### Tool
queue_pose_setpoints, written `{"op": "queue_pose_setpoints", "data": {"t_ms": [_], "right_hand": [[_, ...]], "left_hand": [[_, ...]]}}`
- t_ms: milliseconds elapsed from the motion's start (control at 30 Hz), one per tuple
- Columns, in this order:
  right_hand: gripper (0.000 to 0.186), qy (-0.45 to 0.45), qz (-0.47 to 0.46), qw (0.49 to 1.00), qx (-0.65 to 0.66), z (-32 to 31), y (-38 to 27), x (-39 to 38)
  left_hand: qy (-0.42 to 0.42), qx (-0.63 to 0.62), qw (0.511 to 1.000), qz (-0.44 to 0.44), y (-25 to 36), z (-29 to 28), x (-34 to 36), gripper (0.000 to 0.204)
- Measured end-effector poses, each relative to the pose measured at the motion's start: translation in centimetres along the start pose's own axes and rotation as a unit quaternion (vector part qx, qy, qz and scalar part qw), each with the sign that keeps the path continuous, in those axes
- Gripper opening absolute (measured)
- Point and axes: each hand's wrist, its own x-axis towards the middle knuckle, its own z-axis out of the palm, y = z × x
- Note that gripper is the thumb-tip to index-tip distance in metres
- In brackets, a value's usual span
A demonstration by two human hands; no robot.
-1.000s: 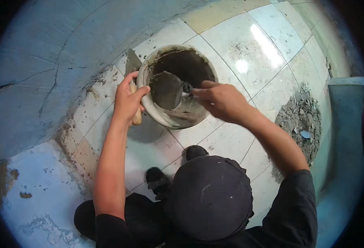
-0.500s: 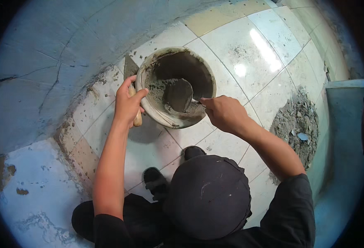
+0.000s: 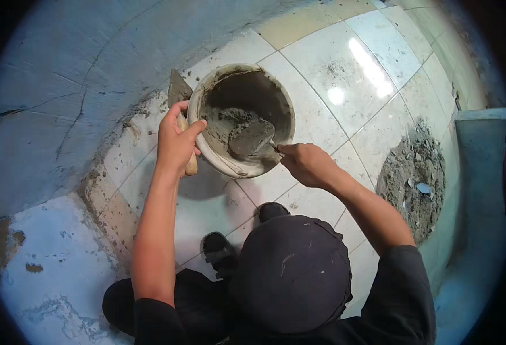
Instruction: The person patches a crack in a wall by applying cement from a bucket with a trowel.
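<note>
A round bucket (image 3: 290, 109) with a mortar-caked rim is tilted so that its mouth faces up at me. Wet grey mortar (image 3: 224, 123) lies low inside it. My left hand (image 3: 176, 140) is closed at the bucket's left side, thumb over the rim. It also grips a wooden-handled trowel (image 3: 179, 91) against the outside, its flat grey blade pointing away from me. In my closed right hand (image 3: 310, 165) is a second trowel (image 3: 251, 137), whose rounded blade carries mortar inside the bucket. The handle of this one is hidden by my fist.
A pale tiled floor (image 3: 316, 75) spreads around the bucket, specked with crumbs. On the right lies a heap of grey rubble (image 3: 414, 178) beside a blue ledge (image 3: 483, 115). A cracked blue wall (image 3: 63, 86) borders the left. My dark shoes (image 3: 217, 250) are close below the bucket.
The right-hand trowel's blade has turned and now shows mortar on its face; my right hand has dropped slightly nearer. The bucket shifted a little left, and the left trowel's blade has swung farther out.
</note>
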Motion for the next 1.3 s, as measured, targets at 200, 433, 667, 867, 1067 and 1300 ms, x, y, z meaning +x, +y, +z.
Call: {"op": "queue_pose_setpoints", "data": {"t_ms": [200,433,667,867,1067,1300], "right_hand": [[0.039,0.078,-0.021,0.991,0.105,-0.6,0.0,-0.3],[0.032,0.098,-0.001,0.995,0.025,-1.2,-2.8,2.9],[0.028,-0.004,0.036,0.993,0.108,-1.4,-2.6,-0.5],[0.029,-0.044,0.009,0.999,0.001,-4.8,-1.3,-3.4],[0.029,0.047,0.022,0.999,-0.006,-1.8,-0.9,1.2],[0.029,0.079,0.025,0.997,-0.006,-4.0,-2.5,0.6]], "left_hand": [[-0.002,0.014,1.0,0.01,0.8,1.1,-0.2,0.049],[-0.035,0.042,0.998,0.03,1.0,2.4,-0.2,0.045],[0.018,0.018,0.999,0.02,0.5,2.1,0.1,0.043],[0.004,0.053,0.998,0.026,0.8,2.3,0.0,0.047],[-0.008,0.07,0.997,0.028,1.5,3.4,-0.3,0.046],[-0.002,0.075,0.996,0.04,1.6,3.2,-0.6,0.042]]}}
